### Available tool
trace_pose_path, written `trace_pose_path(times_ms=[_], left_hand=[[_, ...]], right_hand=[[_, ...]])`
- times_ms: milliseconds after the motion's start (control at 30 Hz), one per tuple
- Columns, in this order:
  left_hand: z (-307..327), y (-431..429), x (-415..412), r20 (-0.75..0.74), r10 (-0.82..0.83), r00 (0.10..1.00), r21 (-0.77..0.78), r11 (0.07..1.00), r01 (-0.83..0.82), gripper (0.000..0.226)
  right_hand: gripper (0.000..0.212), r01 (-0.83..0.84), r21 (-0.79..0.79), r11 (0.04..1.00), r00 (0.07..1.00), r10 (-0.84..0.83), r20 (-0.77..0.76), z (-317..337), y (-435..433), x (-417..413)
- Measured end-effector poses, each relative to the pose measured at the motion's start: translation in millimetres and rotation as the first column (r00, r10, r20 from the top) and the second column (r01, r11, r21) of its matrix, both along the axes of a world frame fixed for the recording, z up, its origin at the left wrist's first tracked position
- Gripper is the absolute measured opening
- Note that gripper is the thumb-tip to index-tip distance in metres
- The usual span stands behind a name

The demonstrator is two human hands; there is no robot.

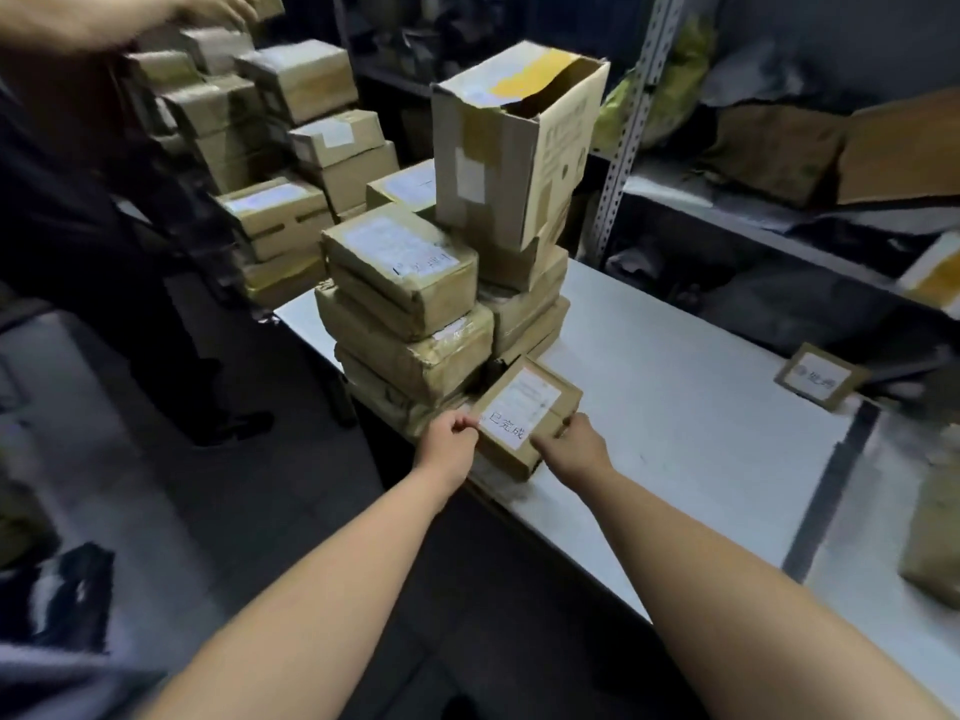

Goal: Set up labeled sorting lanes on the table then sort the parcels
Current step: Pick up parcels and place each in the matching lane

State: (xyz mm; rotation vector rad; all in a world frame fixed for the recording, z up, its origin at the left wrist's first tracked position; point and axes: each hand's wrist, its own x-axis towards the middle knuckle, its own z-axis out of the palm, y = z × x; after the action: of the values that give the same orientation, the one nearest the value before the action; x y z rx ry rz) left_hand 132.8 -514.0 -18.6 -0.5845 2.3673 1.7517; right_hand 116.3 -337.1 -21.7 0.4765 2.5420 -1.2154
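A small flat brown parcel lies at the near left corner of the white table, in front of a stack of taped parcels. A white handwritten label sits on the parcel's near end. My left hand pinches the label's left edge with curled fingers. My right hand grips the parcel's near right corner. Another labeled small box stands at the table's far right edge.
A tall open carton tops the rear stack. More parcels pile up at the left, where another person reaches over them. Metal shelving with bags runs behind the table. A brown parcel lies at right.
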Motion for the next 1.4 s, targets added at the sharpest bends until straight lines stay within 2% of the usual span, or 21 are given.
trace_pose_path(times_ms=[100,233,333,467,567,633,700,767,867,967,1067,1133,1200,1300,1400], left_hand=[[-24.1,-4.9,-18.9,0.078,-0.029,0.997,0.004,1.000,0.029,0.013],[-49.2,-3.3,-45.5,0.275,-0.098,0.956,0.071,0.994,0.082,0.069],[-65.4,0.1,-66.1,0.357,-0.124,0.926,0.120,0.989,0.086,0.090],[-71.1,6.0,-77.0,0.378,-0.137,0.915,0.140,0.986,0.089,0.086],[-66.0,22.0,-75.6,0.364,-0.188,0.912,0.111,0.981,0.158,0.080],[-61.5,35.3,-76.2,0.385,-0.226,0.895,0.196,0.967,0.160,0.092],[-61.4,47.0,-78.3,0.410,-0.266,0.872,0.350,0.929,0.118,0.100],[-61.7,56.4,-79.3,0.425,-0.295,0.856,0.474,0.878,0.067,0.097],[-46.6,68.6,-72.9,0.390,-0.390,0.834,0.582,0.806,0.104,0.064],[-31.7,79.5,-69.2,0.340,-0.397,0.853,0.540,0.825,0.168,0.054],[-1.6,103.6,-66.5,0.258,-0.410,0.875,0.535,0.814,0.224,0.042],[20.5,131.3,-64.5,0.198,-0.460,0.866,0.529,0.794,0.300,0.041],[44.3,166.7,-59.1,0.094,-0.535,0.839,0.535,0.738,0.411,0.048],[82.8,219.0,-39.4,-0.034,-0.615,0.788,0.512,0.666,0.542,0.035],[115.7,267.1,-10.7,-0.139,-0.686,0.714,0.491,0.578,0.652,0.037]], right_hand=[[0.059,0.079,0.052,0.995,0.995,-0.082,0.052,-14.0,7.8,-7.3],[0.070,0.160,0.058,0.985,0.983,-0.164,0.084,-26.4,18.3,-14.9],[0.071,0.137,0.043,0.990,0.981,-0.141,0.130,-33.0,21.9,-17.5],[0.066,0.149,0.036,0.988,0.976,-0.153,0.157,-36.8,29.4,-21.2],[0.042,0.139,0.028,0.990,0.977,-0.141,0.162,-37.5,35.3,-20.8],[0.029,0.137,-0.003,0.991,0.979,-0.135,0.152,-36.6,38.9,-17.9],[0.030,0.184,-0.016,0.983,0.976,-0.180,0.122,-31.2,46.8,-15.7],[0.031,0.275,-0.058,0.960,0.960,-0.271,0.078,-23.1,57.9,-13.7],[0.034,0.310,-0.114,0.944,0.949,-0.301,0.090,-8.0,71.5,-10.8],[0.037,0.390,-0.207,0.897,0.921,-0.382,0.080,8.3,84.8,-3.6],[0.037,0.508,-0.351,0.787,0.855,-0.510,0.094,26.1,109.5,6.8],[0.039,0.528,-0.493,0.691,0.832,-0.536,0.141,44.0,132.1,17.7],[0.040,0.515,-0.574,0.636,0.828,-0.543,0.141,64.4,159.6,30.9],[0.040,0.507,-0.597,0.622,0.804,-0.591,0.068,96.5,205.3,61.2],[0.055,0.500,-0.612,0.613,0.760,-0.650,-0.030,131.8,249.3,104.7]])
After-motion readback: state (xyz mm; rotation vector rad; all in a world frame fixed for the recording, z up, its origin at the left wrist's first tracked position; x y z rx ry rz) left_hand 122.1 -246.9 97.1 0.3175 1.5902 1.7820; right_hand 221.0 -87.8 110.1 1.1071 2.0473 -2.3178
